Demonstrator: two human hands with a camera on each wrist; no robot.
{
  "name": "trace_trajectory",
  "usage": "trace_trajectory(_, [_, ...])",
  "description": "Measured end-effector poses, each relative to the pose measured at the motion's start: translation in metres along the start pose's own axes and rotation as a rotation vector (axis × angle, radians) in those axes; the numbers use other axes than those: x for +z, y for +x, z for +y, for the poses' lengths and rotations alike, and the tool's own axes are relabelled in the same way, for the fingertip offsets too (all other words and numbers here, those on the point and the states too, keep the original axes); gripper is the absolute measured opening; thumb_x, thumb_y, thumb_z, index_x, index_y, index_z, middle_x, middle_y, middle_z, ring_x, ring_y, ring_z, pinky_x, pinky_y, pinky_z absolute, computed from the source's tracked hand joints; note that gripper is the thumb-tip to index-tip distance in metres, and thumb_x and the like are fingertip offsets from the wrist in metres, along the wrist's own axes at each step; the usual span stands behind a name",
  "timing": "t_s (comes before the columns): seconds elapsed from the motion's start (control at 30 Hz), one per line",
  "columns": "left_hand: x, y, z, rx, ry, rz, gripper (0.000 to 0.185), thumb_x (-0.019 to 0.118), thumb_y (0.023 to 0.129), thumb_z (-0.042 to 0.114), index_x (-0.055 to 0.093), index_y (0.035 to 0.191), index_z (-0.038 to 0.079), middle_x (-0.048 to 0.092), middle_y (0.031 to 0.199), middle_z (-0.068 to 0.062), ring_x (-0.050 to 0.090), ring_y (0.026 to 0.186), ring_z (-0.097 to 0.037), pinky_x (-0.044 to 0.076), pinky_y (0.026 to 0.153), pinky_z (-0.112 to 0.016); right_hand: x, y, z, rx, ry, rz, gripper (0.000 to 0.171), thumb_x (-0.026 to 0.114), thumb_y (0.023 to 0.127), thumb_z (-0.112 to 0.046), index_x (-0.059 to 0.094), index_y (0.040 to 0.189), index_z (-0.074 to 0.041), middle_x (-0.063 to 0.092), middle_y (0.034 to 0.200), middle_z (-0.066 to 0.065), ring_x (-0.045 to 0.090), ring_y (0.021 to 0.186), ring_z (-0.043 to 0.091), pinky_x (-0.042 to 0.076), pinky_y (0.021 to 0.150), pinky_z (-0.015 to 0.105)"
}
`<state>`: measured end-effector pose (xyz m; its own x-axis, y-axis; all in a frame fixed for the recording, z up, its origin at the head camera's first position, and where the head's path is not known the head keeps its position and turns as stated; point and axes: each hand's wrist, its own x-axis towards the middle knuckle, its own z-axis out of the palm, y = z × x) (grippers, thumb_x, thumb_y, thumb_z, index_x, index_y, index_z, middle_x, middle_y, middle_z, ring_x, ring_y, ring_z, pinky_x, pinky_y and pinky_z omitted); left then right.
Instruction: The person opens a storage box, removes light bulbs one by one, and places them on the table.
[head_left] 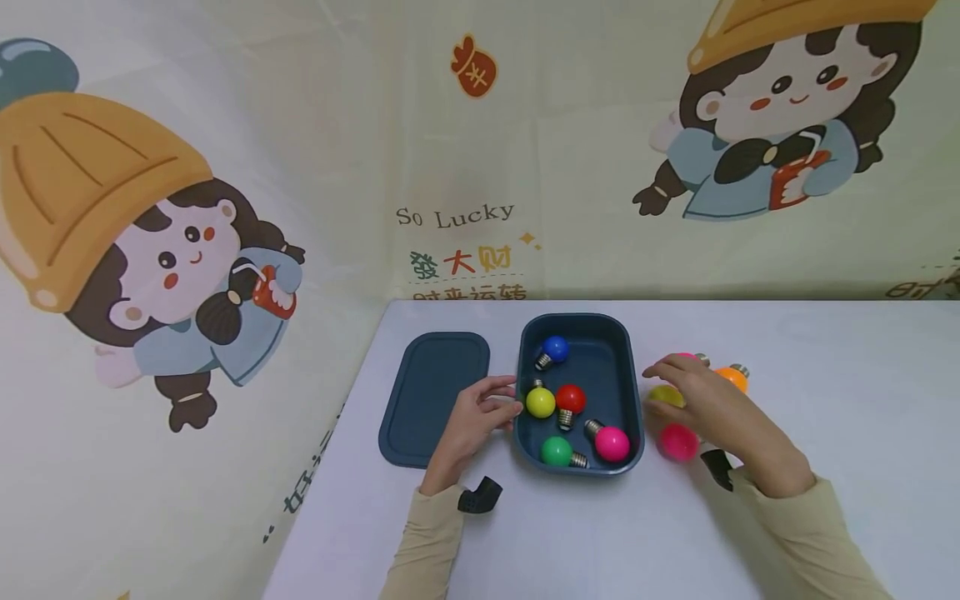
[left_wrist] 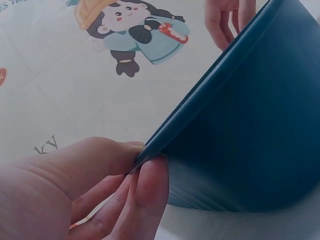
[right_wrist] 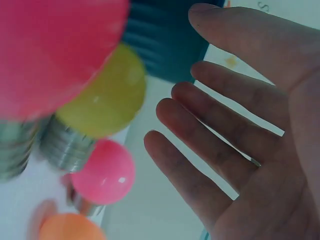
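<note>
A white table fills the lower scene; behind it hangs a pale cream cloth backdrop, creased in squares; left of the table, a printed cartoon girl in an orange hat; above its far right corner, a second one; between them, "So Lucky" lettering; light soft, even.

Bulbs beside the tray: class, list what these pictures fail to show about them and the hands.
- Head view: right hand covers the loose bulbs; their number is unclear.
- Right wrist view: nearest pink bulb blurred, cut by the edge.
- Left wrist view: tray wall hides its contents; left hand blurred.
</note>
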<state>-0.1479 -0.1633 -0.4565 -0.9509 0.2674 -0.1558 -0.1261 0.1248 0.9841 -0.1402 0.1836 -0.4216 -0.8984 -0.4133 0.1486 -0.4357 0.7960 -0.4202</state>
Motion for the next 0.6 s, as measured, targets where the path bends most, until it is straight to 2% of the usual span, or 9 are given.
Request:
trace_trajectory(0.27, [-0.001,0.001,0.001,-0.02,-0.014,0.0,0.046,0.074,0.091,0.016,0.06,0.134,0.011,0.062,0.122,-0.016,0.066,0.087,-0.017,0.058,0.074,-0.026,-0.001,0.009,-0.014,-0.006,-0.017,-0.019,0.036,0.075,0.085,-0.008,0.066,0.119,-0.001,0.063,0.119,0.019,0.059,0.111,0.038,0.056,0.086,0.052])
trace_trajectory(0.43, [-0.002,0.001,0.001,-0.021,-0.016,-0.001,0.047,0.073,0.091,0.015,0.059,0.135,0.01,0.061,0.122,-0.017,0.066,0.089,-0.017,0.058,0.074,-0.026,-0.002,0.015,-0.022,-0.04,-0.035,0.008,0.033,0.077,0.085,-0.012,0.068,0.115,0.0,0.064,0.115,0.018,0.061,0.108,0.036,0.057,0.085,0.049])
trace_trajectory(0.6, [-0.002,0.003,0.0,-0.014,-0.012,-0.004,0.048,0.073,0.091,0.013,0.058,0.136,0.007,0.06,0.123,-0.02,0.065,0.086,-0.015,0.058,0.073,-0.025,0.0,0.025,-0.033,-0.068,-0.062,-0.001,0.034,0.08,0.084,-0.014,0.069,0.113,-0.001,0.065,0.112,0.018,0.062,0.106,0.035,0.059,0.081,0.045])
